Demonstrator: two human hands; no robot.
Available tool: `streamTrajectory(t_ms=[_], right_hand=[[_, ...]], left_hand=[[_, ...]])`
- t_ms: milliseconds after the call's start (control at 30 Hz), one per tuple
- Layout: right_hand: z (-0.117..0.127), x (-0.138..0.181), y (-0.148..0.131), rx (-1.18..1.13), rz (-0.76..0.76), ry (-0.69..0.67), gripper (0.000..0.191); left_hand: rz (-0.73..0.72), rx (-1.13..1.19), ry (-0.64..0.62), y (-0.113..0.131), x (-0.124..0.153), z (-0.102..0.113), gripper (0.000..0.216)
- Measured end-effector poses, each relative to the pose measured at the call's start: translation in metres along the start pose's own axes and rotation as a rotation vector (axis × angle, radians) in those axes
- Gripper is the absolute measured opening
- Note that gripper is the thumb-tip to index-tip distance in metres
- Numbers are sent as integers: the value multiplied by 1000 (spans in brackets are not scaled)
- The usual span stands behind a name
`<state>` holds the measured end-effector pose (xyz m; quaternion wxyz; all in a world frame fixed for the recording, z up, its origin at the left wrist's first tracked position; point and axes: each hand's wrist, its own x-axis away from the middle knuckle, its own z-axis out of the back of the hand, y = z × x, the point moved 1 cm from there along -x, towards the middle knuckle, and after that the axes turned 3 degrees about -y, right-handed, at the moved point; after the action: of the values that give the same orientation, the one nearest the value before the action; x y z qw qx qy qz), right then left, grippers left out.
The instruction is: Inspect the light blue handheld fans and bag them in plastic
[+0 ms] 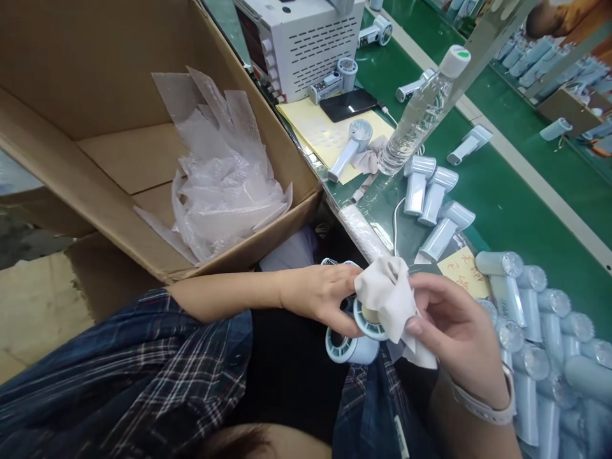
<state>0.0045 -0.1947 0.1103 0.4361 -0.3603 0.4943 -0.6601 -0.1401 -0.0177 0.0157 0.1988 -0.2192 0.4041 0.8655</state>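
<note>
My left hand (pixel 322 294) is closed around a light-blue handheld fan (pixel 365 326) whose round slotted rim faces up. A crumpled white cloth (pixel 386 294) is pinched in my right hand (pixel 456 328) and lies over part of that rim. Just below, above my lap, shows another light-blue round fan head (pixel 358 350); whether something supports it is hidden. Part of another light-blue piece peeks out behind my left fingers. A watch with a pale strap (pixel 482 405) is on my right wrist.
A cardboard box (pixel 115 220) with clear plastic bags (pixel 224 191) stands at left. On the green table are several handheld fans (pixel 526 319), a water bottle (pixel 423 118), a phone (pixel 349 104), a handwritten note (pixel 463 273) and a white power supply (pixel 310 48). Another person's arm (pixel 549 19) shows far right.
</note>
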Motion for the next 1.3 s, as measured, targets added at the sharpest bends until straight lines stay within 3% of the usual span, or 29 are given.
streamTrajectory(t_ms=[233, 333, 433, 567, 633, 733, 800, 967, 1100, 1300], right_hand=[[-5, -5, 7, -55, -172, -14, 25], [-9, -5, 13, -115, -233, -18, 32], [-7, -7, 15, -202, -198, -60, 31], [-5, -6, 9, -275, -135, -176, 31], [-8, -4, 7, -216, -149, -122, 29], [-14, 0, 9, -111, -159, 41, 27], [-15, 0, 10, -115, -123, 75, 28], [-11, -6, 5, -171, -42, -114, 30], [-16, -5, 4, 23, -52, 28, 23], [-24, -6, 14, 337, 107, 409, 13]], left_hand=[[25, -82, 47, 21, -2, -7, 38], [92, -51, -11, 23, 1, -13, 41], [104, -64, -42, 21, 5, -16, 38], [-47, -105, 55, 19, 7, -17, 41], [-35, -55, 34, 19, 4, -17, 38], [130, 80, -97, 18, 0, -16, 37], [190, 139, -130, 17, 0, -15, 37], [51, 77, -28, 16, 7, -17, 40], [121, 66, -24, 16, 9, -17, 46], [-74, 10, 113, 12, 6, -12, 77]])
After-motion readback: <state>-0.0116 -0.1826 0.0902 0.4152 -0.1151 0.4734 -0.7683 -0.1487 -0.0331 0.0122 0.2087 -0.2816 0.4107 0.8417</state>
